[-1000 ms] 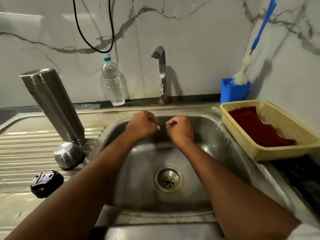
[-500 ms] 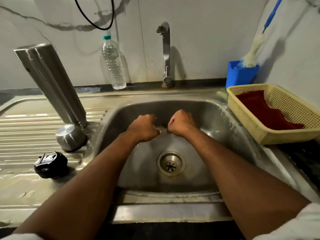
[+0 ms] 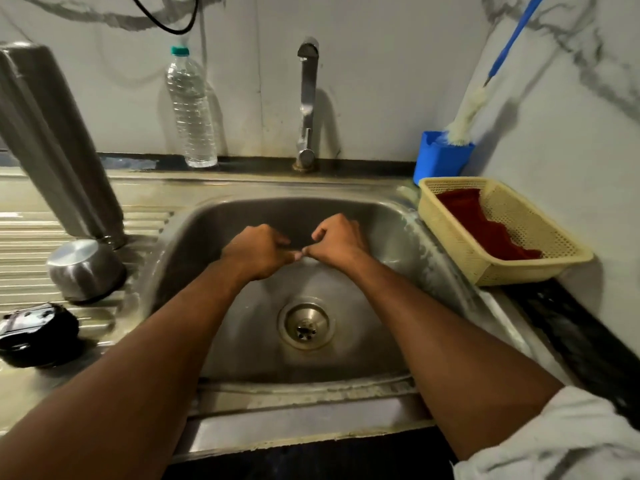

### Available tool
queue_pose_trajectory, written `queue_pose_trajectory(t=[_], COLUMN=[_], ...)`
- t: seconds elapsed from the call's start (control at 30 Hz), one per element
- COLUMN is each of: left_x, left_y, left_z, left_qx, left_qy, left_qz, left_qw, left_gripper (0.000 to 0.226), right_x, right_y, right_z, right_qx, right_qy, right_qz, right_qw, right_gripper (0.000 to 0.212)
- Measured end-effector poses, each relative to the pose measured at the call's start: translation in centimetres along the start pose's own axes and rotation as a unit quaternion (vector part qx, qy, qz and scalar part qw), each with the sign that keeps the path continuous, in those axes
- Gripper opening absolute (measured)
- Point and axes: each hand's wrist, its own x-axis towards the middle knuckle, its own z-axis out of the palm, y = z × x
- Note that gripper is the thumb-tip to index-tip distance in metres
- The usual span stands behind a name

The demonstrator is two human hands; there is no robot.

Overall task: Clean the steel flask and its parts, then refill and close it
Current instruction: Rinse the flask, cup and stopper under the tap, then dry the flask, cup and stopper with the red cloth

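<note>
The steel flask (image 3: pixel 59 147) is cut off at the left edge, its mouth facing down and hidden. The black part (image 3: pixel 36 332) on the drainboard is blurred and clipped by the same edge. The left hand (image 3: pixel 258 252) and right hand (image 3: pixel 337 242) have curled fingers that face away, so whether they hold anything cannot be told.

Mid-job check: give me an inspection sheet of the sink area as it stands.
Surface: wet steel sink and ribbed drainboard.
Job's things: tall steel flask inverted on the drainboard; domed steel cup and black flask lid beside it.
Clutter: clear plastic water bottle, blue-handled bottle brush in a blue holder, cream basket with a red cloth.
Grip: left hand and right hand curled over the basin, thumbs meeting; anything pinched is too small to tell.
Cables: black cable on the wall.
Surroundings: steel tap, no water seen running.
</note>
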Motion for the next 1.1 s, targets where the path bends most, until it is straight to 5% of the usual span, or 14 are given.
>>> queue_pose_trajectory(t=[0.1,0.2,0.4,0.7,0.8,0.93,1.1], left_x=[0.5,0.4,0.2,0.1,0.1,0.4,0.5], left_y=[-0.1,0.5,0.5,0.7,0.7,0.5,0.2], left_z=[0.3,0.0,-0.6,-0.5,-0.5,-0.1,-0.1], left_qx=[-0.002,-0.01,-0.091,-0.153,-0.157,-0.15,-0.153], left_qy=[0.009,0.049,0.141,0.173,0.183,0.135,0.132], left_qz=[-0.029,-0.043,0.083,0.124,0.14,0.145,0.151], left_qw=[1.0,0.998,0.982,0.965,0.96,0.969,0.968], left_gripper=[0.046,0.062,0.031,0.101,0.094,0.073,0.033], right_x=[-0.2,-0.1,-0.3,-1.5,-1.0,0.0,1.4], right_y=[0.2,0.3,0.1,2.6,6.3,9.8,11.0], right_z=[-0.4,-1.2,-4.2,-18.0,-21.2,-21.4,-20.7], right_qx=[0.009,0.016,0.068,0.055,-0.042,-0.182,-0.185], right_qy=[0.029,0.048,0.094,0.167,0.161,0.002,-0.026], right_qz=[0.008,0.005,0.01,-0.026,0.007,-0.04,-0.075], right_qw=[0.999,0.999,0.993,0.984,0.986,0.982,0.98], right_gripper=[0.047,0.042,0.038,0.009,0.015,0.043,0.058])
